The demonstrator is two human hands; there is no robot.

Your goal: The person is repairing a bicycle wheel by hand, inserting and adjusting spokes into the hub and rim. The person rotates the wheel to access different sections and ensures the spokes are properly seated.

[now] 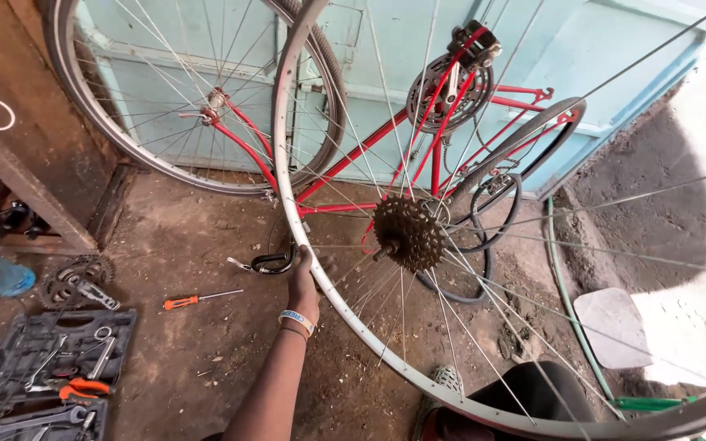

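On dirt floor | left hand point(302, 282) fingers clamped on wheel rim point(281, 188) | right hand unseen

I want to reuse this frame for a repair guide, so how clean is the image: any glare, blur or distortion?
Head view: the sunlit ground at right is blown out to white; the shaded dirt floor and tool case stay readable. The wheel rim bows with wide-angle distortion, and its near edge looks soft. The left hand and cog cluster are sharp.
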